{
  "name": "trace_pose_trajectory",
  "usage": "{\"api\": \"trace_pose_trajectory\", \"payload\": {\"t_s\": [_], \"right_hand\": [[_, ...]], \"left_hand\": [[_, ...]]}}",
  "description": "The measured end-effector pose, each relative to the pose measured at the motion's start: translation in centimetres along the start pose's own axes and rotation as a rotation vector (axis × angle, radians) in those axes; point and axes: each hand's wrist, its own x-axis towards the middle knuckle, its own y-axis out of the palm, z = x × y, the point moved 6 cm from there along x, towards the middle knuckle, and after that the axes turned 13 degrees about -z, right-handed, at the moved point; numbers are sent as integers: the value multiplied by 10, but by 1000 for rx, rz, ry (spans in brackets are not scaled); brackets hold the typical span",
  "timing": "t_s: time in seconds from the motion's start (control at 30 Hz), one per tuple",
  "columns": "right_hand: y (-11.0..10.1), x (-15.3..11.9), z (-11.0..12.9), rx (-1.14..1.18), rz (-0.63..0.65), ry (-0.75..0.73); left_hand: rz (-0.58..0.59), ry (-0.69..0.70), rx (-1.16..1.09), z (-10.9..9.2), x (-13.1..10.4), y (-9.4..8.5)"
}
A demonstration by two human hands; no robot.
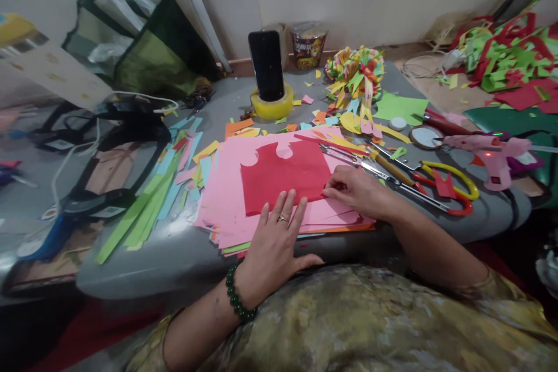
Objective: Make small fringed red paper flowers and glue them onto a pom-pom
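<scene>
A red sheet of paper [290, 171] with rounded bites cut from its far edge lies on a stack of pink paper [226, 186]. My left hand [276, 235] rests flat with fingers spread across the red sheet's near edge. At that sheet's near right corner, the thumb and fingers of my right hand [355, 189] pinch the red paper. Just beyond my right hand are tweezers [349, 157] and scissors with red and yellow handles [449, 186]. Green paper strips [148, 203] lie to the left of the stack.
A phone [265, 67] stands in a yellow tape roll [272, 106] behind the stack. A colourful paper ball [357, 72] sits at the back. To the right is a pink glue gun [494, 157] with a lit red light. A green bag [148, 40] stands at the back left.
</scene>
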Motion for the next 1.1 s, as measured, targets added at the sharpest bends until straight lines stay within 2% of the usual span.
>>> {"api": "trace_pose_trajectory", "payload": {"t_s": [0.4, 0.6, 0.73, 0.8, 0.9, 1.0, 1.1], "right_hand": [[0, -4, -5, 9, -34, -55], [-2, -10, -14, 151, -99, -56], [-12, -14, -17, 186, -174, -74], [-20, -18, -10, 134, -277, -162], [-20, -27, 16, -63, -361, -412], [-3, -34, 37, -257, -269, -593], [9, -36, 44, -391, -209, -632]], "left_hand": [[34, -23, 3, 0, 2, -1], [40, -26, 20, -1, 6, -3], [46, -32, 30, -1, 8, -4], [46, -32, 34, -1, 8, -4], [38, -36, 43, -1, 8, -4], [37, -35, 45, -1, 7, -3], [55, -35, 33, -1, 7, -1]]}}
